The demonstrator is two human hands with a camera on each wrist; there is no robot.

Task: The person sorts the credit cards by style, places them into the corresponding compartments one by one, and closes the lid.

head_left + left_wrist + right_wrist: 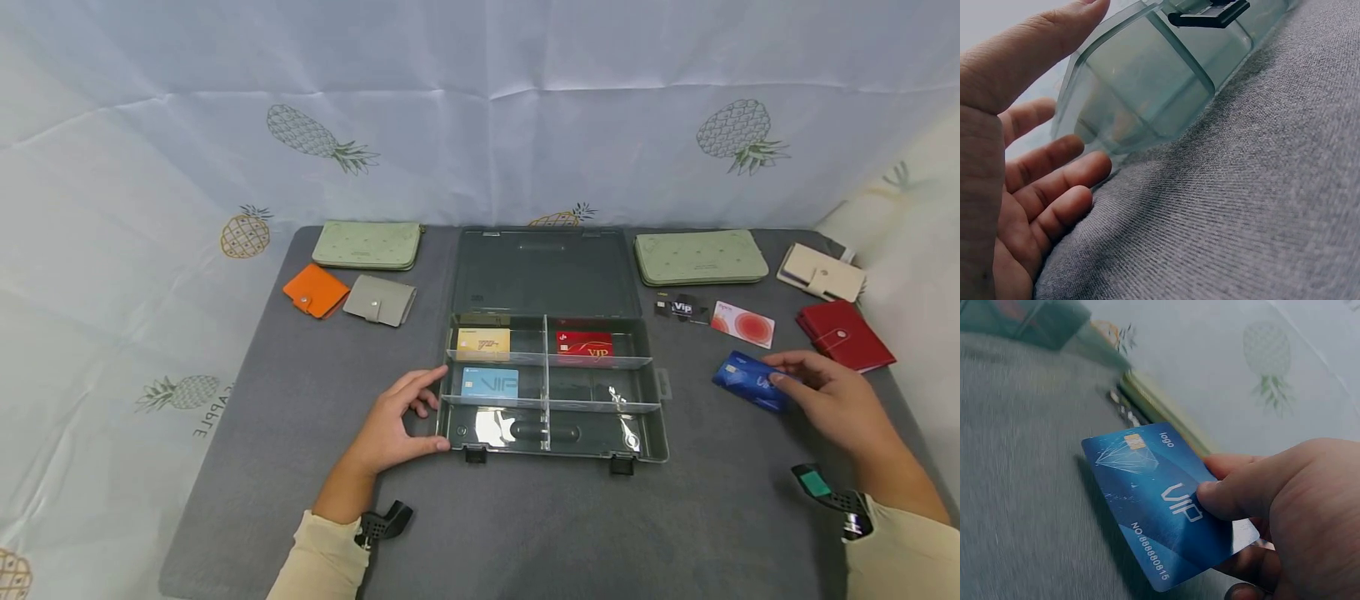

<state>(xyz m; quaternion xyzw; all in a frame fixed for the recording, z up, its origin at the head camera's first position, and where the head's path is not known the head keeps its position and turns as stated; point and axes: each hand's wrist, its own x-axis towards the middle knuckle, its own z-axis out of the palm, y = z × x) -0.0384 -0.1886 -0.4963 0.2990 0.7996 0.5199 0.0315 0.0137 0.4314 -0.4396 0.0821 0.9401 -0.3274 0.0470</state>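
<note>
1. Head view: the right hand (832, 400) pinches a blue card (750, 381) off the mat, right of the box (555, 387).
2. Left hand (397, 421) rests relaxed against the box's left wall.
3. Risk — the thin pinch slips, or the card catches a divider.

Far left of grey mat (247, 467): green wallet (367, 245), orange card holder (316, 290), grey card holder (379, 299). Far right: green wallet (701, 257), beige holder (821, 272), red holder (844, 333), black card (681, 308), white-red card (742, 324).

Glossy plastic card (1160, 506), matt cloth mat (315, 433)
</note>
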